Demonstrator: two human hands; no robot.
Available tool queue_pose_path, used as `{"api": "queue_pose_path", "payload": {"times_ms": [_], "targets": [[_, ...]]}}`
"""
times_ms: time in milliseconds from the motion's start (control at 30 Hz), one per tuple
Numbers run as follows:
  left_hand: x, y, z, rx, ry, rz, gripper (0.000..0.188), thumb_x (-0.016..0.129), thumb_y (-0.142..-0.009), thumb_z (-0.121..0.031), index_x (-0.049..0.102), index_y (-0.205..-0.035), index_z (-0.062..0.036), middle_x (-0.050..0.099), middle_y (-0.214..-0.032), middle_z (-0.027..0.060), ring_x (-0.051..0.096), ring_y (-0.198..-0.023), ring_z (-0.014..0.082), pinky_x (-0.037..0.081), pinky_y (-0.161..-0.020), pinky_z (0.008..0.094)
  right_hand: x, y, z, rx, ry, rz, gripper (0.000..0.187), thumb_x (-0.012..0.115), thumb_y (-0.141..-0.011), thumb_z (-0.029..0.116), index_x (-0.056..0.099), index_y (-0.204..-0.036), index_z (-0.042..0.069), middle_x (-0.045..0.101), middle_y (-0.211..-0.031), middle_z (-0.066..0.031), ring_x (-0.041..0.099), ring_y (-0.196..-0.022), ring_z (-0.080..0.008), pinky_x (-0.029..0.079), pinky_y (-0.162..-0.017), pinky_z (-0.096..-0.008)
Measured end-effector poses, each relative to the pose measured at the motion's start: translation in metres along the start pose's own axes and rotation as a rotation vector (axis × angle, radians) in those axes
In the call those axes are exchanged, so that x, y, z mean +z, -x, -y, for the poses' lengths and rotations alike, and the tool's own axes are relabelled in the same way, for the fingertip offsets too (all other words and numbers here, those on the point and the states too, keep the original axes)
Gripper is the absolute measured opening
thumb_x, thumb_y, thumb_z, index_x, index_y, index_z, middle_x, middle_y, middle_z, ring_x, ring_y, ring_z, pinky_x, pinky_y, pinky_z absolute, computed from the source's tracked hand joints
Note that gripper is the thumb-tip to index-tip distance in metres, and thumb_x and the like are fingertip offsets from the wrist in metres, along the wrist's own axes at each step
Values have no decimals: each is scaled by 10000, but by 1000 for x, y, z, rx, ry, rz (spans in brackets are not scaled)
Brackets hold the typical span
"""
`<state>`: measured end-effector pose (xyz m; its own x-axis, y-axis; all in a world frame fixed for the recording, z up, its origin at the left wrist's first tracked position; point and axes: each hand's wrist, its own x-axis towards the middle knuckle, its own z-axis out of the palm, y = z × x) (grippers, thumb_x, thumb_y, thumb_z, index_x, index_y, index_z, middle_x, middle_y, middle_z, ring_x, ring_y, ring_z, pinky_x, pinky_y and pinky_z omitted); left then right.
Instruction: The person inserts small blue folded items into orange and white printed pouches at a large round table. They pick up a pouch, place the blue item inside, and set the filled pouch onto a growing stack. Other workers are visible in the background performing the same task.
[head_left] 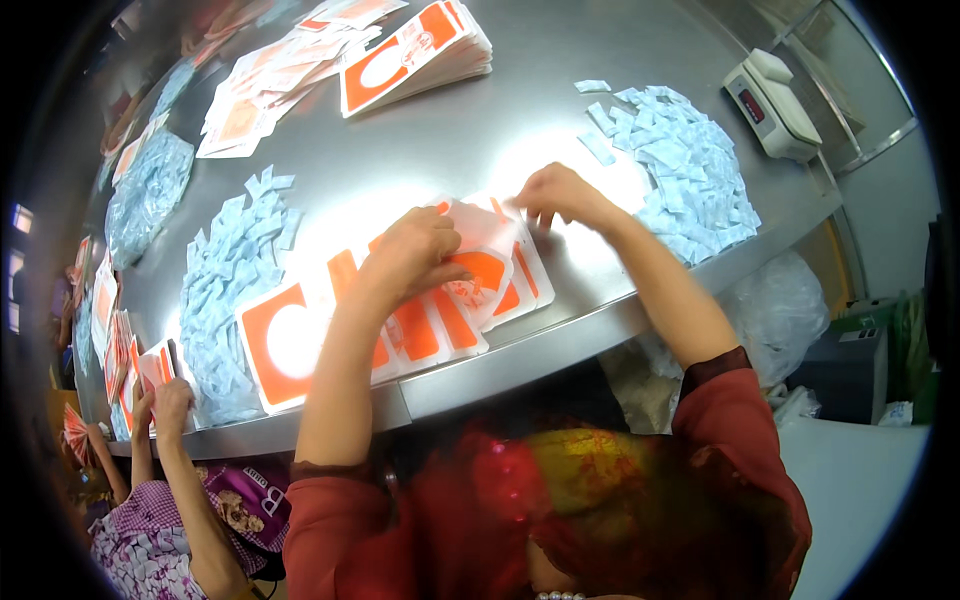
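Observation:
My left hand (425,245) is closed on the lifted upper part of an orange-and-white flat packet (478,270), which bulges above a fanned row of similar packets (418,325). Just right of it, my right hand (562,195) has its fingers curled downward over the table, close to the packets' upper right edge. Motion blurs those fingertips, so anything small in them is hidden. Farther right spreads a heap of small light-blue sachets (690,170), and a second heap of blue sachets (235,275) lies left of the packets.
The metal table (540,100) carries a packet stack (420,55) and a loose packet pile (285,80) at the back. A white scale (770,108) stands far right. A clear bag of blue sachets (150,195) sits left. Another person's hands (165,405) handle packets at lower left.

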<state>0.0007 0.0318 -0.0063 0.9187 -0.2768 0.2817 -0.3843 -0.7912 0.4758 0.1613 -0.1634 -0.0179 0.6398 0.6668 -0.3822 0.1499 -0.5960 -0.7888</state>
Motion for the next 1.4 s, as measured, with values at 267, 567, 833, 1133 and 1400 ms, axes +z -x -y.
{"api": "queue_pose_path", "payload": {"times_ms": [267, 567, 833, 1133, 1400], "targets": [[5, -1, 5, 3, 53, -2, 409, 776, -628, -156, 398, -588, -6, 427, -639, 109, 441, -651, 278, 383, -594, 388, -62, -50, -75, -3, 1054, -616, 169, 529, -793, 122, 581, -927, 32, 643, -904, -192, 632, -841, -361, 494, -698, -454], [5, 2, 5, -25, 43, 0, 415, 798, -604, -167, 418, -591, -2, 450, -650, 107, 461, -663, 278, 398, -598, 394, -5, 18, 31, -344, -378, -123, 313, 643, -765, 83, 607, -1048, -45, 637, -796, -75, 617, -677, -128, 478, -539, -231], [5, -2, 3, 10, 15, -32, 450, 807, -582, -190, 391, -583, -16, 436, -641, 102, 452, -650, 279, 393, -585, 389, 33, 30, 33, -367, -7, -279, 223, 674, -792, 132, 644, -948, -24, 657, -809, -82, 610, -733, -124, 496, -660, -252], [4, -3, 5, 54, 13, -83, 417, 794, -587, -276, 449, -608, -43, 464, -666, 95, 472, -676, 287, 390, -605, 388, 39, 24, 23, -243, 140, -243, 340, 670, -754, 267, 634, -937, -18, 637, -802, -83, 595, -717, -171, 481, -647, -299], [27, -2, 8, 63, -73, -99, 373, 796, -522, -336, 615, -717, -74, 597, -780, 66, 550, -822, 262, 401, -750, 374, 59, 7, -4, -149, -32, 59, 155, 556, -740, 37, 655, -833, -38, 639, -738, -43, 582, -664, -103, 476, -582, -254]]}}
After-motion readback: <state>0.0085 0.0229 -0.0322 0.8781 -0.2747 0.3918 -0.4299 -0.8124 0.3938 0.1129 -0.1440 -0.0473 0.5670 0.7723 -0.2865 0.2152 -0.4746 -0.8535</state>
